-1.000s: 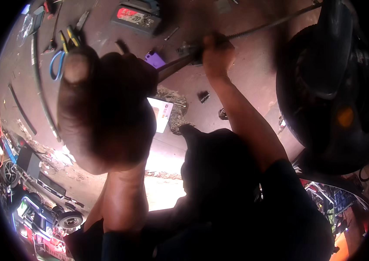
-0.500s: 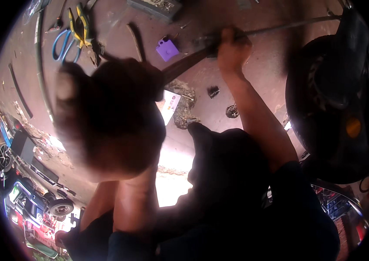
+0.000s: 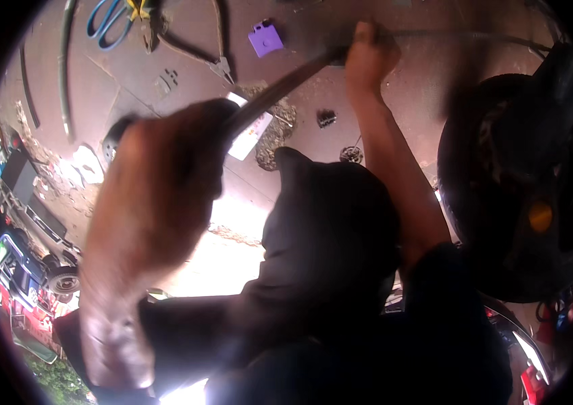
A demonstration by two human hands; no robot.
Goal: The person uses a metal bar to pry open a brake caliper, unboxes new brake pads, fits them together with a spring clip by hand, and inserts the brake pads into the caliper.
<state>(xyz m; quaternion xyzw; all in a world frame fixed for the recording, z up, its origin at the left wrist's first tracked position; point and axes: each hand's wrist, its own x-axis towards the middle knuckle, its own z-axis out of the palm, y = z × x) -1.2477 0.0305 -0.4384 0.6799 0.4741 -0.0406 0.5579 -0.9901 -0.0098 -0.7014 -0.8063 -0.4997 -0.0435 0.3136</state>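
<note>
My left hand (image 3: 158, 169), close to the camera and slightly blurred, is wrapped round the near end of a long dark bar (image 3: 290, 84). The bar slants up and to the right to my right hand (image 3: 373, 61), which grips it farther off with fingers curled. Past the right hand a thin dark length (image 3: 469, 35) runs toward the wheel; whether it is one piece with the bar is unclear. A white printed card (image 3: 249, 138) and a purple square plastic piece (image 3: 265, 39) lie on the floor, near the bar.
A large black wheel (image 3: 458, 196) stands at right. Brown-handled pliers (image 3: 221, 67), blue-handled pliers (image 3: 100, 30), a grey hose (image 3: 65, 67) and a small black part (image 3: 327, 119) lie on the floor. A dark rounded shape (image 3: 333, 209) fills the centre. Parked vehicles (image 3: 19, 270) are at left.
The view has shifted, so the floor things sit higher. My left hand has moved off the brown-handled pliers' tip, which now shows. Both hands still hold the bar, which slants more steeply.
</note>
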